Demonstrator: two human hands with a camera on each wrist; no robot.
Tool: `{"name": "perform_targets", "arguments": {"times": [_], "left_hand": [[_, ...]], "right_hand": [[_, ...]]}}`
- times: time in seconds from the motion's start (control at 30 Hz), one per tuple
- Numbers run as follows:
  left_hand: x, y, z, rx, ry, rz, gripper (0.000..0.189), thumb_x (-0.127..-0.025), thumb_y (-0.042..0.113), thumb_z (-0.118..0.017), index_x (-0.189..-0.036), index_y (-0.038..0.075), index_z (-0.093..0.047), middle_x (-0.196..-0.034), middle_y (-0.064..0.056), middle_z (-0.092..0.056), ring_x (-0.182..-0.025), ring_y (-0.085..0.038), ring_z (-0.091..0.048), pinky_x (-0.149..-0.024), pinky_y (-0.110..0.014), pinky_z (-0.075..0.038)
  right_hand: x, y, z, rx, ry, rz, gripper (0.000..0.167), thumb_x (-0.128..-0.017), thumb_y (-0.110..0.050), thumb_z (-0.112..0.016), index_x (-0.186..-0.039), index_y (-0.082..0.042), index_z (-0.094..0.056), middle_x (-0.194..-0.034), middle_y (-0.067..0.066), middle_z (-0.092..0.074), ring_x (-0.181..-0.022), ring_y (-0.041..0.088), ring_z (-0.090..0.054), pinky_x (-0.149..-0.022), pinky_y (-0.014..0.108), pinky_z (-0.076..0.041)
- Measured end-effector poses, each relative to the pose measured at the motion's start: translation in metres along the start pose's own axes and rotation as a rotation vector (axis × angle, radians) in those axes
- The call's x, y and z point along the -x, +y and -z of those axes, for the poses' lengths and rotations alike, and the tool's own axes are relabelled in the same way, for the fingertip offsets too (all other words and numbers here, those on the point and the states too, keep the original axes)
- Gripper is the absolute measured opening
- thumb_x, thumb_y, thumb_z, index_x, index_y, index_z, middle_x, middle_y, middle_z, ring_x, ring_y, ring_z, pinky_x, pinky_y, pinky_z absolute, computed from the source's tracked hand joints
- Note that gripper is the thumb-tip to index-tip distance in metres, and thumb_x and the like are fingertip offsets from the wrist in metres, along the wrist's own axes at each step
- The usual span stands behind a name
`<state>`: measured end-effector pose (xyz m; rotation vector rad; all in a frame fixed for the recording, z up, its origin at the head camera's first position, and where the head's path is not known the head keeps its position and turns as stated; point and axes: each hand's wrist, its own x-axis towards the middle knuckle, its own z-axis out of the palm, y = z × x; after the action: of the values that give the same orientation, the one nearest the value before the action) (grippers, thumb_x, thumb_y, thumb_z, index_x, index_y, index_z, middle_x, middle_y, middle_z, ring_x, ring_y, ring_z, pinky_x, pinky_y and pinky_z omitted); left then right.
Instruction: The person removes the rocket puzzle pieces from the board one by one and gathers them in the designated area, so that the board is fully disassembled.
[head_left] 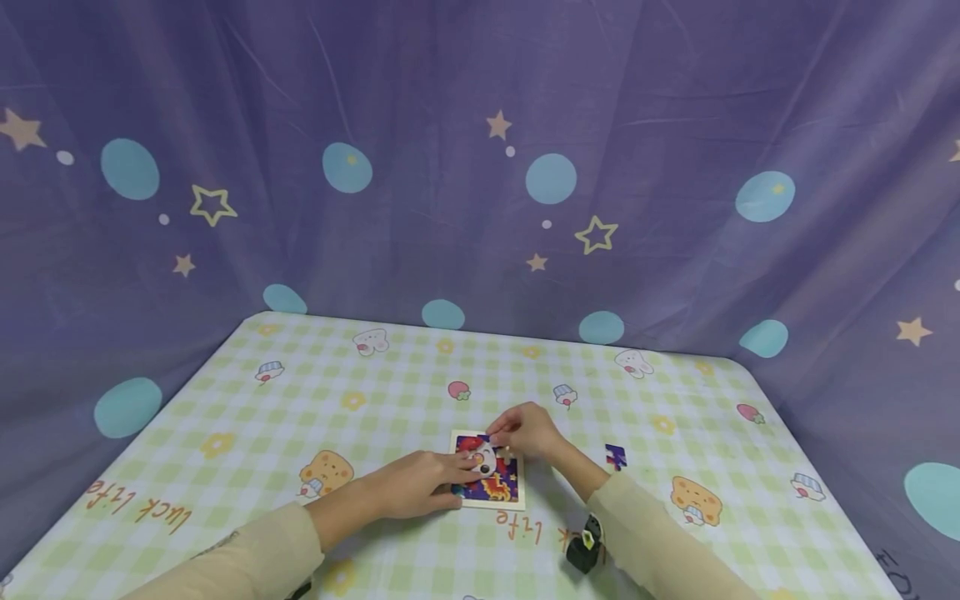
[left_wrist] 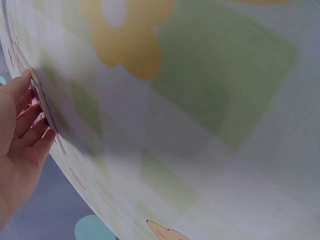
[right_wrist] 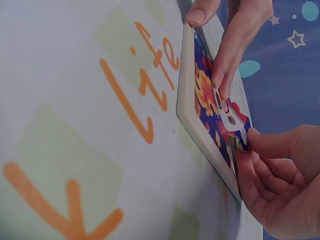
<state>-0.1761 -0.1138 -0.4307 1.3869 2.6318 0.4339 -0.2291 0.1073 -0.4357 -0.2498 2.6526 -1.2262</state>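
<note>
A small jigsaw puzzle (head_left: 504,486) in a cream frame (right_wrist: 186,80) lies on the table, its picture dark blue, red, yellow and white. My left hand (head_left: 420,483) reaches over its left side, extended fingers (right_wrist: 227,70) pressing the picture and the thumb at the frame's near corner. At the far right corner, my right hand (head_left: 528,429) pinches a blue-edged puzzle piece (right_wrist: 244,134) between thumb and fingers. That piece is tilted up, and a gap shows under it. In the left wrist view the left hand (left_wrist: 22,130) touches the frame's edge.
Another puzzle piece (head_left: 616,456), dark blue with red and white, lies right of the frame beside the right forearm. A black device (head_left: 583,550) sits at the right wrist. The checked tablecloth (head_left: 405,375) reaches back to a purple curtain (head_left: 450,167).
</note>
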Motion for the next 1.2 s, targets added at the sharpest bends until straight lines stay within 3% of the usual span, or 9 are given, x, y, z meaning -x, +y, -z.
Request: {"name": "perform_targets", "arguments": {"times": [0.2, 0.67, 1.2], "left_hand": [[0.000, 0.001, 0.001, -0.009, -0.005, 0.002, 0.042, -0.094, 0.028, -0.060, -0.134, 0.015, -0.057, -0.143, -0.008, -0.052, -0.132, -0.024, -0.052, -0.108, -0.040, -0.046], [0.000, 0.002, 0.002, 0.006, -0.011, 0.002, 0.041, -0.094, 0.027, -0.061, -0.133, 0.013, -0.058, -0.141, -0.009, -0.053, -0.132, -0.025, -0.052, -0.108, -0.041, -0.046], [-0.001, 0.000, 0.001, -0.002, -0.017, 0.009, 0.043, -0.095, 0.028, -0.060, -0.136, 0.015, -0.055, -0.145, -0.006, -0.050, -0.135, -0.023, -0.049, -0.110, -0.042, -0.044]], "right_hand": [[-0.001, 0.000, -0.001, -0.036, -0.010, -0.003, 0.007, -0.081, -0.012, -0.076, -0.085, -0.006, -0.076, -0.069, 0.003, -0.069, -0.054, 0.008, -0.057, -0.051, 0.019, -0.050], [-0.001, 0.001, 0.001, -0.073, -0.014, -0.023, 0.008, -0.082, -0.009, -0.075, -0.087, -0.003, -0.076, -0.076, 0.008, -0.073, -0.060, 0.009, -0.065, -0.057, 0.020, -0.056], [0.009, 0.024, 0.032, -0.148, -0.035, -0.033, 0.016, -0.085, -0.010, -0.072, -0.097, 0.001, -0.074, -0.085, 0.014, -0.075, -0.065, 0.012, -0.069, -0.061, 0.025, -0.057]]}}
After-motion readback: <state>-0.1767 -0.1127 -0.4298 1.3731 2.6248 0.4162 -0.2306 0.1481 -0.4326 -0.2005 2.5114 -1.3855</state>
